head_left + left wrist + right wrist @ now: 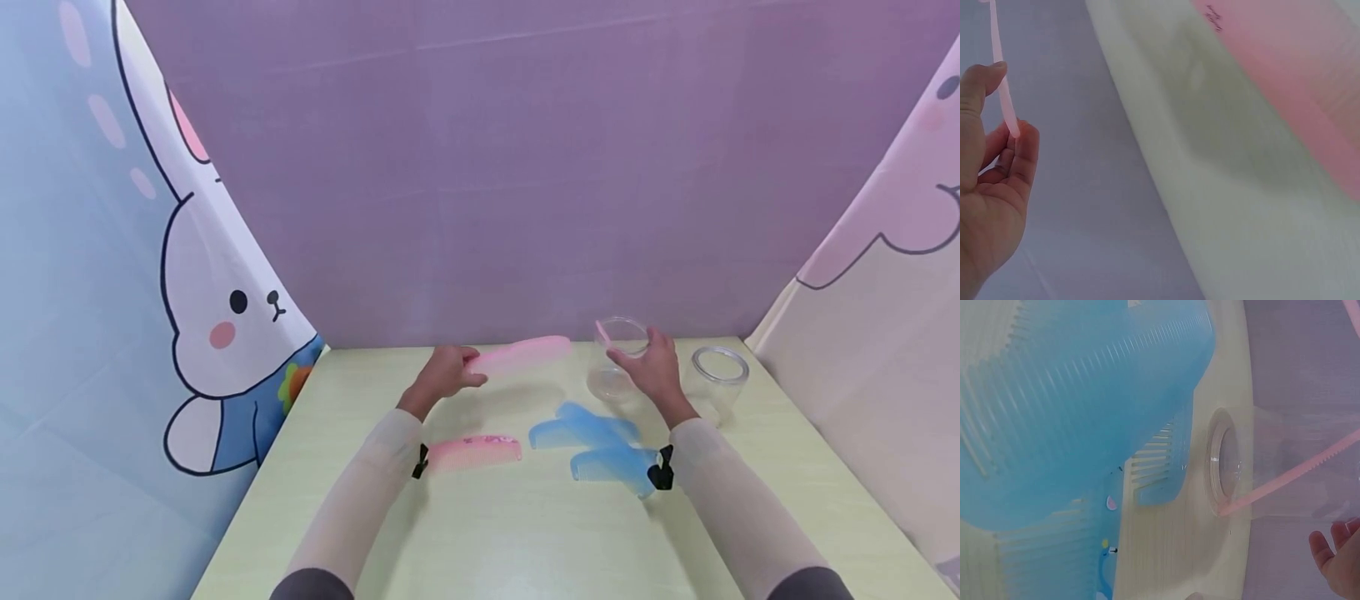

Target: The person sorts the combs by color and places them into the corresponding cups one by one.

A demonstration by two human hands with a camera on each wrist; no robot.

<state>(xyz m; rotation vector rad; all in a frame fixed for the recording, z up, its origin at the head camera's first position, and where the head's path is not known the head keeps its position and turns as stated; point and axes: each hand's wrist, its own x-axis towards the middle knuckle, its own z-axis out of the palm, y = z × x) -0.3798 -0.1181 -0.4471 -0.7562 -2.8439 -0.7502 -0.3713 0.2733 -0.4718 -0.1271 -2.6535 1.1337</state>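
The left hand [446,371] pinches a pink comb [525,354] above the bench [525,533]; the right hand [651,367], thumb and fingers apart, is at a jar [610,385] with a second comb [1294,478] inside, whether gripping I cannot tell; blue combs [581,429] lie nearer

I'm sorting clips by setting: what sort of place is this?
Probably a staged tabletop booth: a pale table, a plain purple backdrop behind it and a rabbit-printed sheet on the left.

On my feed I see purple cloth [480,167] behind a pale yellow-green tabletop [525,533], blue cloth [60,275] printed with a white cartoon rabbit [202,333] at left, and pale cloth [862,400] bearing a pink cartoon figure [903,192] at right.
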